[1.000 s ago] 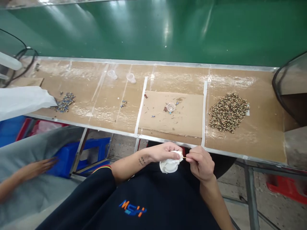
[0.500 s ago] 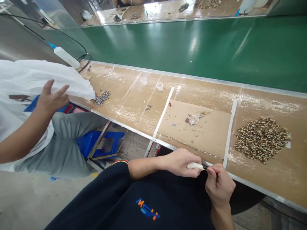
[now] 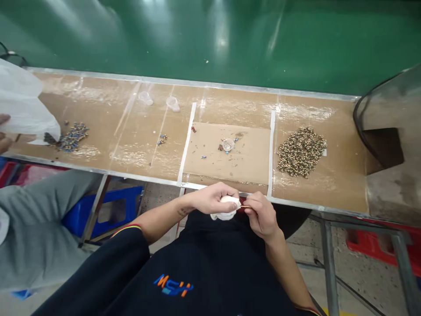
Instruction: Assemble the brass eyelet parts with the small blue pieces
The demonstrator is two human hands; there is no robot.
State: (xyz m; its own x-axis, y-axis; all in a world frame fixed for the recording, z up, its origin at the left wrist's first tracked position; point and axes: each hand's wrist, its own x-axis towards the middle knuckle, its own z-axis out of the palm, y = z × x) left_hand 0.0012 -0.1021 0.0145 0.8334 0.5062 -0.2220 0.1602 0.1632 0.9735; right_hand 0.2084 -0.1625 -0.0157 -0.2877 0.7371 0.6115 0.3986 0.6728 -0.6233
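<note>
Just in front of my body, at the table's near edge, my left hand (image 3: 212, 198) is closed around a wad of white cloth (image 3: 226, 213). Facing it, my right hand (image 3: 263, 216) pinches a thin, light-coloured stick (image 3: 244, 206) whose other end meets the cloth. Its tip is hidden in the cloth. Beyond both hands lies a cardboard sheet (image 3: 210, 169) bearing a small clear plastic cup (image 3: 227, 145), with a few blue and reddish bits around it. Right of the sheet is a heap of small dark-and-gold pieces (image 3: 301, 151).
Two clear cups, a left one (image 3: 145, 98) and a right one (image 3: 173, 104), stand toward the back left. Small blue pieces (image 3: 75, 137) are piled near a co-worker's white cloth (image 3: 24, 103). A green surface (image 3: 184, 48) runs behind the table; a metal panel (image 3: 397, 145) stands at the right.
My view has swung to the right and the co-worker has mostly left it. More of the white cloth shows below my left hand. Both hands keep their hold.
</note>
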